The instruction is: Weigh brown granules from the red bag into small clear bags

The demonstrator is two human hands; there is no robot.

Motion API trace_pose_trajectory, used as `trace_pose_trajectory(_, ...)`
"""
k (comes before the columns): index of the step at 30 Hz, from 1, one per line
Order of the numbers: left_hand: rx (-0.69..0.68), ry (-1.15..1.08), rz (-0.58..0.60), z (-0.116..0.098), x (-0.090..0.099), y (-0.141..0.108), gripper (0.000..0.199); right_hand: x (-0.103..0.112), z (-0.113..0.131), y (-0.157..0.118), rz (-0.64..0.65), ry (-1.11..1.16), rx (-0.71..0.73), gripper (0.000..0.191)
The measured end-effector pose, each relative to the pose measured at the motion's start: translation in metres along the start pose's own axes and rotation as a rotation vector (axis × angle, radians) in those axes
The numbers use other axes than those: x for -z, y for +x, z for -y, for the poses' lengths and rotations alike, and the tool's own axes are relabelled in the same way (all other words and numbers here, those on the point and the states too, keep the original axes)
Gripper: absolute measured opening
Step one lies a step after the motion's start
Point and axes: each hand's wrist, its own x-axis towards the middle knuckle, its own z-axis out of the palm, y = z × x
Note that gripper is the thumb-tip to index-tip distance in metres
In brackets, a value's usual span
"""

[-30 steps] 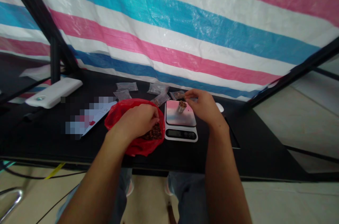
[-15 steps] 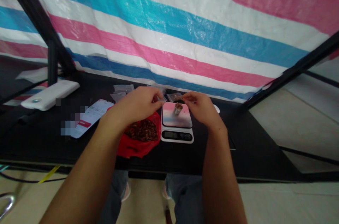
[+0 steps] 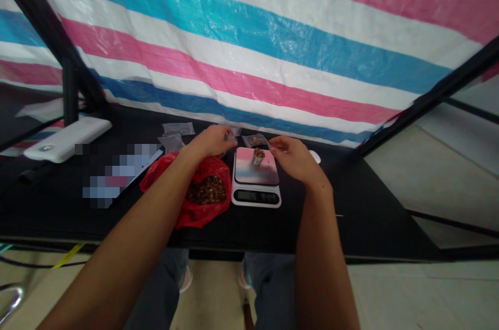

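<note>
The left hand (image 3: 208, 142) pinches a small clear bag (image 3: 231, 135) above the red plastic bag (image 3: 205, 213); the right hand (image 3: 296, 159) curls beside the digital scale (image 3: 256, 195), its grip unclear, near the back edge of the desk (image 3: 351, 231).

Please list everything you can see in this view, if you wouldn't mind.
tarp: 1, pink, white and blue, behind the table
table: 1, black, in front of the person
scale: 1, white, on the table
cup: 1, silver, on the scale
red bag: 1, red, left of the scale, holding brown pieces
clear packets: at least 3, clear, behind the red bag and scale
white block: 1, white, far left
paper: 1, pixelated, left of the red bag
mouse: 1, white, right of the scale
hands: 2, bare, left hand above the red bag, right hand beside the cup
</note>
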Motion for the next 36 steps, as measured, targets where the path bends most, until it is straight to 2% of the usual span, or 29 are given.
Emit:
trace_pose_trajectory(4, -0.028, -0.191, -0.201, -0.001, 0.018, -0.017, 0.057, 0.002, -0.005, -0.002, 0.009, 0.019, -0.01, 0.025)
trace_pose_trajectory(6, -0.068, -0.252, -0.255, -0.003, 0.027, -0.033, 0.063, 0.002, -0.008, -0.003, 0.041, 0.019, -0.017, 0.029)
trace_pose_trajectory(9, -0.123, -0.241, -0.231, -0.008, 0.034, -0.061, 0.066, 0.0, -0.012, -0.004, 0.112, 0.007, -0.019, 0.035)
trace_pose_trajectory(13, -0.16, -0.203, -0.155, -0.014, 0.02, -0.083, 0.062, -0.007, -0.012, -0.003, 0.172, 0.017, -0.021, 0.035)
trace_pose_trajectory(17, -0.214, -0.268, -0.154, -0.014, -0.003, -0.084, 0.063, -0.015, -0.013, -0.001, 0.2, 0.052, -0.005, 0.032)
trace_pose_trajectory(21, -0.206, -0.262, -0.139, -0.011, -0.015, -0.081, 0.062, -0.021, -0.015, 0.002, 0.18, 0.088, 0.026, 0.022)
trace_pose_trajectory(27, -0.199, -0.27, -0.142, -0.017, -0.015, -0.08, 0.063, -0.026, -0.007, 0.001, 0.186, 0.113, 0.085, 0.021)
trace_pose_trajectory(36, -0.215, -0.297, -0.121, -0.027, -0.012, -0.08, 0.059, -0.03, 0.013, -0.001, 0.273, 0.067, 0.196, 0.033)
